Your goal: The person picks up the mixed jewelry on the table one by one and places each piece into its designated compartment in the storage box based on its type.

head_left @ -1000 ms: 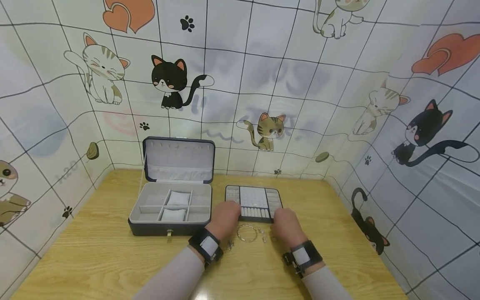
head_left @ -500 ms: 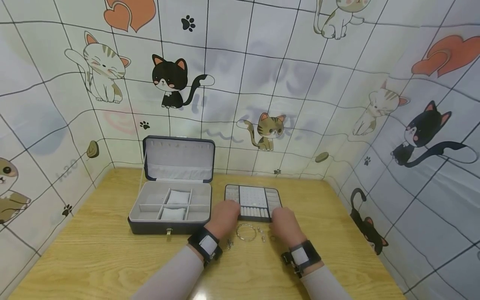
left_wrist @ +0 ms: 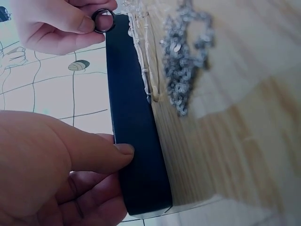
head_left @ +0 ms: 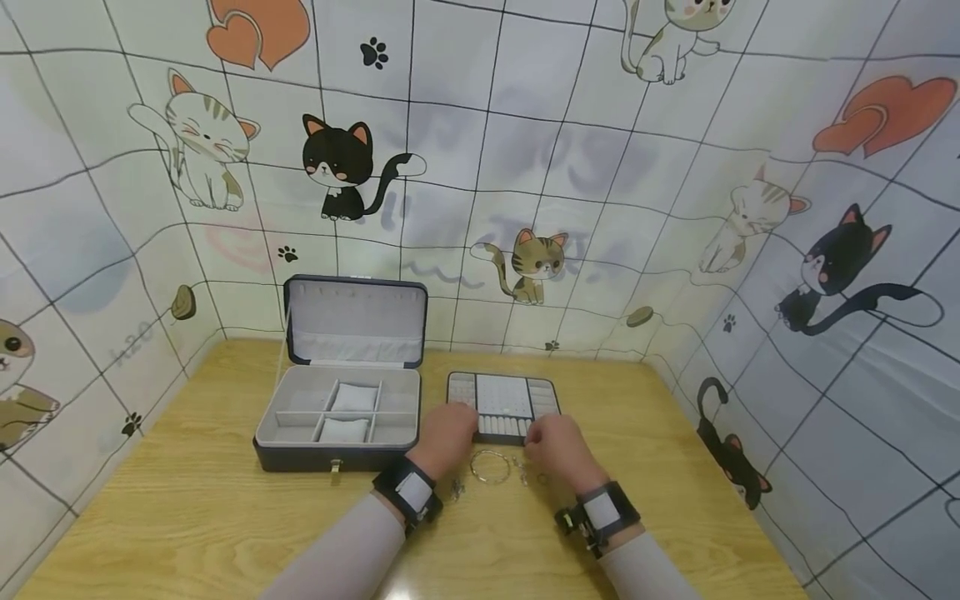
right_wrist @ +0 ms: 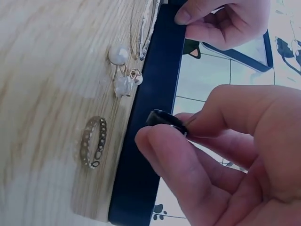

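A dark jewelry tray (head_left: 504, 393) with pale compartments lies on the table. My left hand (head_left: 446, 437) holds its front left corner, thumb (left_wrist: 124, 149) on the dark front side and fingers curled behind. Close before the tray's front side, my right hand (head_left: 561, 450) pinches a black ring (right_wrist: 162, 120) between thumb and fingers. On the wood in front of the tray lie a thin bangle (head_left: 491, 483), a silver chain (left_wrist: 183, 56), pearl earrings (right_wrist: 118, 55) and a second ring (right_wrist: 102, 136) set with small stones.
To the left stands a dark jewelry box (head_left: 300, 460), lid (head_left: 356, 321) raised, with two white cushions (head_left: 356, 397) in its compartments. Cloth printed with cats (head_left: 337, 158) hangs behind and beside the wooden table (head_left: 187, 500).
My right hand has shifted left along the tray's front edge, away from its right corner. The left hand stays at the tray's left corner.
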The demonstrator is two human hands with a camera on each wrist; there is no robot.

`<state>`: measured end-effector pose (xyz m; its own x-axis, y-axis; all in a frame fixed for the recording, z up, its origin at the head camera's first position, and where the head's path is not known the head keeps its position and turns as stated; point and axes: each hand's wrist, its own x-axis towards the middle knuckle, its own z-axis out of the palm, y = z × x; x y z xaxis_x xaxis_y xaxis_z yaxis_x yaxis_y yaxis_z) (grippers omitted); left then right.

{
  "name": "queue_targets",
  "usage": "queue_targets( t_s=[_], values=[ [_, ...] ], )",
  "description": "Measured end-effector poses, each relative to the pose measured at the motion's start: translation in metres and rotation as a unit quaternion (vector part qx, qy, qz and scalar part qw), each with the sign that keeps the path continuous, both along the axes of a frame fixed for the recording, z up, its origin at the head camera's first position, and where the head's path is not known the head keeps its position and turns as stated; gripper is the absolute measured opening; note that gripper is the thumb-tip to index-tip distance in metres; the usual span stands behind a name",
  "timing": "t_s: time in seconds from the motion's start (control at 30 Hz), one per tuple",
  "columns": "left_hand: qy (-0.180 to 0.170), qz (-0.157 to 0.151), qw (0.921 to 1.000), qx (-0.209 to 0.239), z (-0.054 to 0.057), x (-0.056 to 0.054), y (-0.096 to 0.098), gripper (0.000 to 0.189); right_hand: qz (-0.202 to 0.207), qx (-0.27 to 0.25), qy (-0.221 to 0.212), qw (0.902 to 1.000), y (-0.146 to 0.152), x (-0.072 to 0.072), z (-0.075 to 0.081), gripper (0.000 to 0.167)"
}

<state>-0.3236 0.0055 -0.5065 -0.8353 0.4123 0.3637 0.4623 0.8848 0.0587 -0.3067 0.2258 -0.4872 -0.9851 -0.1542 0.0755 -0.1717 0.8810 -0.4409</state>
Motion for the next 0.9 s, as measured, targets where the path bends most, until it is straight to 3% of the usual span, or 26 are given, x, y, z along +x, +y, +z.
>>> queue_targets(
  t_s=[0.27, 0.47, 0.77, 0.9],
  values=[
    [0.004, -0.016, 0.9999, -0.001, -0.002, 0.001, -0.004, 0.016, -0.02, -0.074, -0.014, 0.9969, 0.004, 0.0, -0.001, 0.011],
    [0.018, -0.018, 0.9997, -0.002, 0.001, 0.003, -0.008, 0.015, -0.041, -0.116, -0.032, 0.9918, 0.002, -0.009, 0.003, 0.019],
    [0.023, -0.028, 0.9993, -0.001, 0.003, 0.001, -0.007, 0.015, -0.083, -0.219, -0.073, 0.9695, 0.001, -0.03, 0.01, 0.024],
    [0.014, -0.026, 0.9996, -0.002, 0.002, 0.001, -0.006, 0.013, -0.085, -0.247, -0.092, 0.9609, -0.001, -0.033, 0.009, 0.021]
  ],
)
